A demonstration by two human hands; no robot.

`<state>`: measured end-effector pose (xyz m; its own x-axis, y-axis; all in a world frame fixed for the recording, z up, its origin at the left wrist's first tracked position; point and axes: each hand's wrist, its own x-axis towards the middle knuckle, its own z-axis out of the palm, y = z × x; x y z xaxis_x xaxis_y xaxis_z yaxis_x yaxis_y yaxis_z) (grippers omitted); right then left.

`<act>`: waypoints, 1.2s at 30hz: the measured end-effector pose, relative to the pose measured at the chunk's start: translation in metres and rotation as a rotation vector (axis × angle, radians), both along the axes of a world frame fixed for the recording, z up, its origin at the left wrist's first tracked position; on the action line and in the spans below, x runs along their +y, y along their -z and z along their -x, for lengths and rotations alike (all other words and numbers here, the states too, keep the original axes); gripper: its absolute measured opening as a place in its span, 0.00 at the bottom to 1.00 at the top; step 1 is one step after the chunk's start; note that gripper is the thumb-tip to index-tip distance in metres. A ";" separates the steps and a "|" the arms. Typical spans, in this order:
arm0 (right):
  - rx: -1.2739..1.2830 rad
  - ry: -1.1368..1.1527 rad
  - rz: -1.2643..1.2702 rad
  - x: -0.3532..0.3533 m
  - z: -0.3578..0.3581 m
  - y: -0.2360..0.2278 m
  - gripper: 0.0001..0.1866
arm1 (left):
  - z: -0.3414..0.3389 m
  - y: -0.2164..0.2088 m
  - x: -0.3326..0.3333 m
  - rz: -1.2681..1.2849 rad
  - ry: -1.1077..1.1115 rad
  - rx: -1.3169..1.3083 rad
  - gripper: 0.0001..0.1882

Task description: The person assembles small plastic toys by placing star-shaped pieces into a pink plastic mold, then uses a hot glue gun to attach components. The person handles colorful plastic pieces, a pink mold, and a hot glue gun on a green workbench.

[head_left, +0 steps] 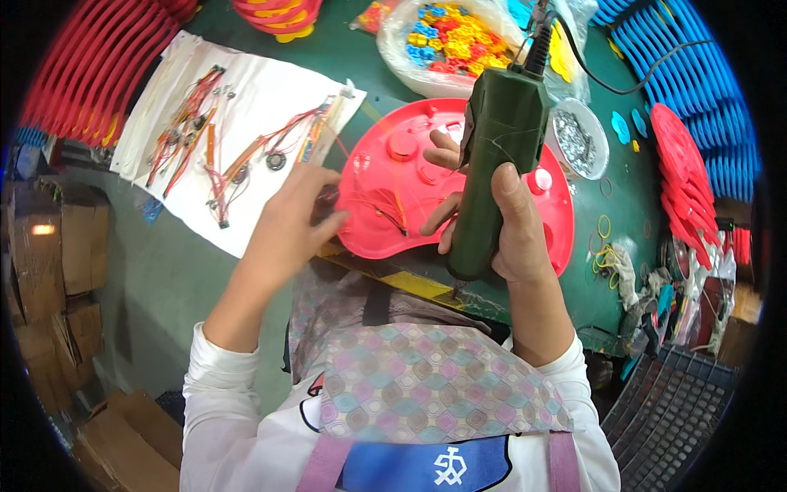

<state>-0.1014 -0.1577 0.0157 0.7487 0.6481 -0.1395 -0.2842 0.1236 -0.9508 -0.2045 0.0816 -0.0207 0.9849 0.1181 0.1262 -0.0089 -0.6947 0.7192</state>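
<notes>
My right hand (520, 225) is wrapped round a dark green electric screwdriver (504, 139), whose cord leaves at the top. The tool is held over a red plastic shell (373, 176) with raised round posts, and it hides part of that shell. Inside the shell lie thin wires and a narrow circuit strip (392, 215). My left hand (287, 209) is at the shell's left edge, thumb and fingers curved and apart. Thin red wires pass close to its fingertips; no grip on them can be made out.
Wired circuit boards with small speakers (276, 161) lie on a white sheet (234, 70) at left. Behind the shell stands a bag-lined bowl (402, 70) of coloured plastic pieces. A white tub of screws (578, 139) is at right. Stacked blue parts (689, 74) and red parts (102, 70) flank the table.
</notes>
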 end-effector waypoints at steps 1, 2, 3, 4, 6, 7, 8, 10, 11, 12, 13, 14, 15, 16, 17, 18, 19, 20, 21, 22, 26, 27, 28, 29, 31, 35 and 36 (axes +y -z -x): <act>-0.011 0.014 -0.007 -0.006 0.000 0.000 0.49 | -0.001 0.001 -0.001 -0.028 0.011 0.019 0.17; -0.023 0.028 -0.013 -0.012 -0.001 0.000 0.50 | -0.003 -0.002 -0.004 -0.036 0.046 -0.110 0.14; -0.008 0.002 -0.043 -0.017 -0.002 0.002 0.50 | -0.006 -0.009 -0.008 -0.169 0.072 -0.226 0.12; 0.004 -0.026 -0.075 -0.022 -0.003 0.003 0.51 | -0.012 -0.011 -0.013 -0.156 0.089 -0.282 0.12; 0.042 -0.068 -0.135 -0.031 -0.002 0.006 0.51 | -0.025 -0.019 -0.026 -0.104 0.154 -0.336 0.11; 0.083 -0.081 -0.139 -0.035 0.000 0.006 0.51 | -0.033 -0.026 -0.036 -0.066 0.203 -0.334 0.10; 0.123 -0.093 -0.145 -0.038 0.001 0.005 0.52 | -0.042 -0.031 -0.047 -0.030 0.251 -0.332 0.10; 0.151 -0.078 -0.121 -0.048 0.002 0.007 0.49 | -0.067 -0.028 -0.066 0.020 0.325 -0.361 0.09; 0.103 0.020 -0.107 -0.051 0.002 0.007 0.48 | -0.081 -0.027 -0.073 0.040 0.356 -0.374 0.09; 0.055 0.117 -0.092 -0.055 0.001 0.005 0.47 | -0.095 -0.028 -0.080 0.041 0.406 -0.391 0.09; 0.007 0.213 -0.076 -0.059 0.001 0.005 0.46 | -0.110 -0.025 -0.085 0.050 0.446 -0.351 0.09; -0.043 0.282 -0.098 -0.071 -0.003 0.009 0.43 | -0.121 -0.024 -0.091 0.084 0.480 -0.238 0.09; -0.019 0.280 -0.218 -0.086 -0.012 0.019 0.44 | -0.131 -0.022 -0.098 0.116 0.512 -0.124 0.10; 0.008 0.318 -0.292 -0.096 -0.015 0.018 0.47 | -0.142 -0.013 -0.105 0.116 0.539 -0.144 0.10; 0.032 0.360 -0.363 -0.105 -0.017 0.015 0.49 | -0.152 0.000 -0.114 0.118 0.569 -0.165 0.10; 0.019 0.377 -0.410 -0.114 -0.020 0.014 0.48 | -0.159 0.008 -0.122 0.120 0.597 -0.186 0.11; 0.004 0.394 -0.457 -0.125 -0.024 0.014 0.47 | -0.164 0.009 -0.129 0.125 0.600 -0.147 0.11; -0.012 0.410 -0.503 -0.132 -0.027 0.014 0.46 | -0.169 0.008 -0.137 0.129 0.601 -0.108 0.12; -0.005 0.405 -0.536 -0.137 -0.028 0.014 0.46 | -0.173 0.008 -0.143 0.132 0.602 -0.070 0.12; 0.001 0.400 -0.565 -0.143 -0.030 0.015 0.46 | -0.175 0.011 -0.149 0.187 0.578 -0.011 0.13; 0.016 0.422 -0.572 -0.154 -0.030 0.022 0.44 | -0.179 0.026 -0.152 -0.033 0.519 -0.116 0.11; 0.012 0.435 -0.559 -0.156 -0.029 0.024 0.44 | -0.179 0.026 -0.153 -0.081 0.528 -0.168 0.12; 0.028 0.425 -0.571 -0.157 -0.029 0.026 0.44 | -0.178 0.026 -0.152 -0.133 0.535 -0.217 0.12; 0.030 0.424 -0.570 -0.159 -0.030 0.027 0.44 | -0.179 0.026 -0.151 -0.184 0.542 -0.267 0.12; 0.032 0.420 -0.564 -0.163 -0.033 0.029 0.44 | -0.180 0.030 -0.150 -0.204 0.546 -0.312 0.13; 0.040 0.489 -0.534 -0.166 -0.035 0.025 0.44 | -0.180 0.030 -0.149 -0.260 0.552 -0.328 0.15; 0.049 0.496 -0.552 -0.167 -0.035 0.025 0.44 | -0.180 0.031 -0.150 -0.250 0.549 -0.339 0.15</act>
